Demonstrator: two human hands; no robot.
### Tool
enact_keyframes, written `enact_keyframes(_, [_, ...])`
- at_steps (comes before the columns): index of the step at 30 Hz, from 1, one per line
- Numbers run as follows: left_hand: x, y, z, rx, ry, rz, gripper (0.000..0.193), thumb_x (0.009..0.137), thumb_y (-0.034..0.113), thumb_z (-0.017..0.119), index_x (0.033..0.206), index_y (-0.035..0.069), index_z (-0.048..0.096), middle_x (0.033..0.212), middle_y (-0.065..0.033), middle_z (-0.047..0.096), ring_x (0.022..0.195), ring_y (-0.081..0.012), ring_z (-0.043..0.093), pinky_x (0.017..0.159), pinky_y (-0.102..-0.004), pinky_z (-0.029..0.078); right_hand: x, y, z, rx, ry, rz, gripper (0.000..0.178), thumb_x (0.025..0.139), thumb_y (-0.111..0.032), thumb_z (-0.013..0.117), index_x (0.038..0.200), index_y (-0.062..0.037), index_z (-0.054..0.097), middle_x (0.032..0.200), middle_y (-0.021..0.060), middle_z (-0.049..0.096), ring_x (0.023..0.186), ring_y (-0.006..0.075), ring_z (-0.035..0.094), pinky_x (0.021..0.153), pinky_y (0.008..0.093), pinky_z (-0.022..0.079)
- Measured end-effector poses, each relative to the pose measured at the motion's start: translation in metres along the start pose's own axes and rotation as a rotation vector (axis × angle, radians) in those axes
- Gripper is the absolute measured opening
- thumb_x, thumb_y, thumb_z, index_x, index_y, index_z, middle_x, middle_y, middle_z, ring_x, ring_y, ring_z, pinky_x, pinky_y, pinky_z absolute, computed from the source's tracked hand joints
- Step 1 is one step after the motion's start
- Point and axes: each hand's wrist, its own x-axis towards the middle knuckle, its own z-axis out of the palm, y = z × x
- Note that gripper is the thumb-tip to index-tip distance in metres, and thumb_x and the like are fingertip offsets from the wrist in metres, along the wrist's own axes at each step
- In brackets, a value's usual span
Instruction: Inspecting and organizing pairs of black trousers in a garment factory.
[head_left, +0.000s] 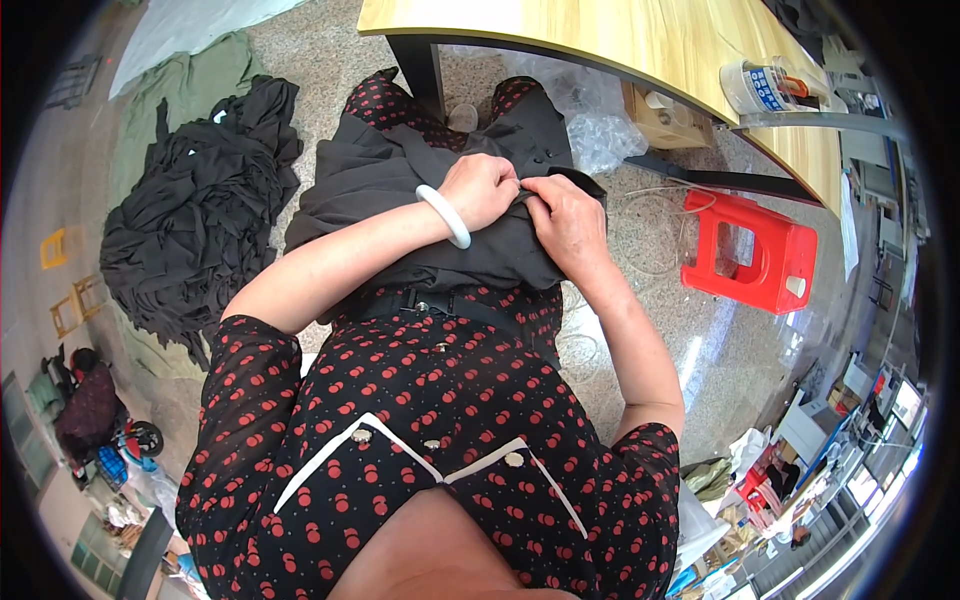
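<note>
I am looking down on a dark charcoal cloth garment (350, 205) that is lying in loose folds across the person's lap, its upper right part sitting directly under the fingers. The right hand (572, 225) is pinching a small fold of it, thumb and forefinger closing together on the cloth. The left hand (478, 188), with a smooth white bangle (445, 217) circling its wrist, is meeting the right one at that fold; its fingers are bunching close together, and I cannot tell whether they are gripping cloth or something finer. Both sets of fingertips are almost touching. Small dark round buttons (541, 159) are showing on the garment just beyond the fingers.

To the left, a big heap of crumpled black fabric (200, 215) is resting on a dull green cloth sheet (185, 72) on the floor. Ahead and to the right, a pale wood-topped bench (610, 35) is carrying a clear plastic tub (742, 88). Below it, a red plastic stool (797, 252) is lying tipped over, near crinkled clear plastic wrapping (605, 142).
</note>
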Motion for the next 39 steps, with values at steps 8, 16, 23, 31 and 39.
enact_keyframes(8, [-0.009, 0.010, 0.004, 0.272, 0.059, 0.212, 0.017, 0.076, 0.012, 0.046, 0.084, -0.002, 0.049, 0.083, -0.0231, 0.051, 0.079, -0.0396, 0.052, 0.068, -0.0454, 0.042, 0.007, 0.003, 0.004, -0.026, 0.075, -0.026, 0.007, 0.071, -0.012, 0.054, 0.071, -0.0051, 0.055, 0.070, 0.0121, 0.056, 0.069, 0.0293, 0.057, 0.059, 0.0383, 0.047])
enact_keyframes(16, [-0.004, 0.011, 0.004, 0.198, 0.093, 0.225, 0.014, 0.076, 0.009, 0.045, 0.082, -0.002, 0.051, 0.080, -0.0217, 0.054, 0.076, -0.0384, 0.054, 0.066, -0.0444, 0.043, 0.002, 0.001, 0.002, 0.054, 0.124, 0.031, 0.008, 0.072, -0.010, 0.053, 0.075, -0.0034, 0.056, 0.071, 0.0129, 0.056, 0.068, 0.0305, 0.057, 0.060, 0.0400, 0.047])
enact_keyframes(23, [0.011, 0.022, -0.028, 0.212, 0.067, 0.406, 0.013, 0.076, 0.008, 0.045, 0.083, 0.000, 0.051, 0.079, -0.0206, 0.054, 0.077, -0.0380, 0.053, 0.067, -0.0443, 0.043, 0.023, -0.011, -0.012, 0.174, 0.199, -0.004, 0.013, 0.072, -0.006, 0.053, 0.082, -0.0020, 0.059, 0.079, 0.0155, 0.059, 0.074, 0.0318, 0.058, 0.064, 0.0363, 0.047])
enact_keyframes(31, [0.017, 0.022, -0.072, 0.280, -0.143, 0.515, 0.011, 0.076, 0.002, 0.049, 0.086, -0.002, 0.050, 0.079, -0.0172, 0.052, 0.075, -0.0351, 0.053, 0.065, -0.0395, 0.042, 0.038, -0.021, -0.016, 0.367, 0.042, 0.042, 0.015, 0.072, -0.008, 0.058, 0.086, -0.0004, 0.058, 0.079, 0.0125, 0.060, 0.069, 0.0206, 0.058, 0.060, 0.0282, 0.044])
enact_keyframes(39, [-0.010, -0.002, -0.076, 0.181, -0.437, 0.532, 0.013, 0.065, 0.004, 0.051, 0.075, -0.004, 0.050, 0.074, -0.0141, 0.049, 0.068, -0.0288, 0.052, 0.063, -0.0343, 0.042, 0.018, -0.016, -0.021, 0.044, -0.269, -0.139, 0.017, 0.071, -0.019, 0.062, 0.076, -0.0038, 0.056, 0.075, 0.0108, 0.059, 0.073, 0.0287, 0.057, 0.064, 0.0379, 0.045])
